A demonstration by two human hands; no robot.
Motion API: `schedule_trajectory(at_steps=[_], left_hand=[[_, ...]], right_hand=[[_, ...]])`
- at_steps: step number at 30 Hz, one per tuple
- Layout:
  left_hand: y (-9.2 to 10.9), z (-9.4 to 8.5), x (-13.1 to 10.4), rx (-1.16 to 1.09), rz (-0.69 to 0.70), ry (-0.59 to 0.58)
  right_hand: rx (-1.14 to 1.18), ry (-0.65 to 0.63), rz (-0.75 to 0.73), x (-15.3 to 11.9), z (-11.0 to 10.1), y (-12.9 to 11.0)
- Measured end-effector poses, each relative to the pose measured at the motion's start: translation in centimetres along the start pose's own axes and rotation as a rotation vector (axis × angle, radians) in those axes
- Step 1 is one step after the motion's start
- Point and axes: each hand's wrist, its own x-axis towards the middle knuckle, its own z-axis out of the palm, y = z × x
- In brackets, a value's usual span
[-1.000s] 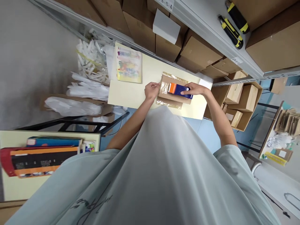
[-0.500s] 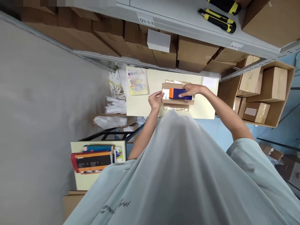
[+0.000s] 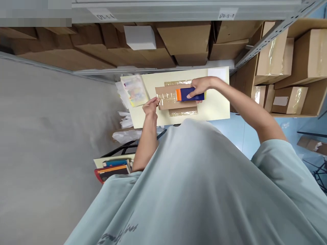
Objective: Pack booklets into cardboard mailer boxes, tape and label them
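A brown cardboard box (image 3: 166, 103) with clear tape and flaps spread to both sides lies on the cream tabletop (image 3: 217, 109). At its left end, my left hand (image 3: 150, 106) has thumb and fingers pinched on the cardboard edge. My right hand (image 3: 202, 85) is closed around a dark blue carton with an orange end (image 3: 185, 94), thumb on top. That carton is held over the right part of the cardboard; whether it touches the cardboard I cannot tell. Part of its right side is hidden by my right hand.
A colourful printed packet (image 3: 135, 90) lies at the table's left, and a white paper (image 3: 216, 73) at its back right. Brown boxes (image 3: 184, 41) line the metal shelf behind. A large carton with smaller boxes (image 3: 286, 98) stands right. Books (image 3: 114, 168) are at lower left.
The camera view has shifted. The blue and orange carton now sits farther right relative to the cardboard, showing more of its taped left part. Both hands keep their holds.
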Motion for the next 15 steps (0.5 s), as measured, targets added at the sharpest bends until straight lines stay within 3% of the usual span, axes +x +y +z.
schedule_trajectory(at_steps=[4,7,10,15], left_hand=[[0.2,0.6,-0.2,0.014,-0.019,0.031],[0.3,1.1,-0.5,0.042,-0.024,0.045],[0.5,1.4,-1.0,0.083,-0.004,0.07],[1.1,1.7,-1.4,0.141,-0.04,0.092]], right_hand=[[-0.051,0.078,0.028,-5.4,-4.9,8.9],[-0.091,0.107,0.063,-8.4,-7.1,13.7],[-0.111,0.152,0.097,-8.9,-7.2,15.7],[-0.095,0.041,0.029,-6.5,-5.3,15.7]])
